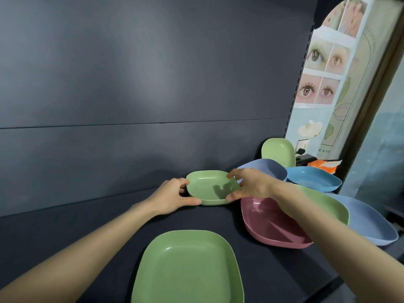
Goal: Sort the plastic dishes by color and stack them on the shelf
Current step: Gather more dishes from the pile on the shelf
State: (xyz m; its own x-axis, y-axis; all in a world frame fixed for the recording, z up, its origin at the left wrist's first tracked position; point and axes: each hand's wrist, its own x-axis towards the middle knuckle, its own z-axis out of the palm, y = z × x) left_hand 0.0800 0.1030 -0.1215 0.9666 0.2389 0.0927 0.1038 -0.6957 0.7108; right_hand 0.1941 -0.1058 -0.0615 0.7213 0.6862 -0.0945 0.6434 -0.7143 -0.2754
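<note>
A small green dish (211, 186) sits at the middle of a dark shelf (87, 232), clamped between two hands; whether it rests on the shelf or is just lifted cannot be told. The left hand (172, 196) grips its left rim, thumb along the near edge and fingers curled at the side. The right hand (251, 184) pinches the right rim, thumb near, fingers over the far edge. Nearer lies a large green plate (188, 267), apart from the dish. To the right, a pink dish (273, 224) lies tilted just beside the held dish, with a second green dish (328, 206) partly hidden under the right forearm and a lilac dish (369, 221) beyond it. Farther right sit a far lilac dish (269, 168), a blue dish (312, 178) and a tilted green dish (278, 152) standing on edge. An orange packet (323, 167) lies behind them, below a poster (323, 73) of eyes.
</note>
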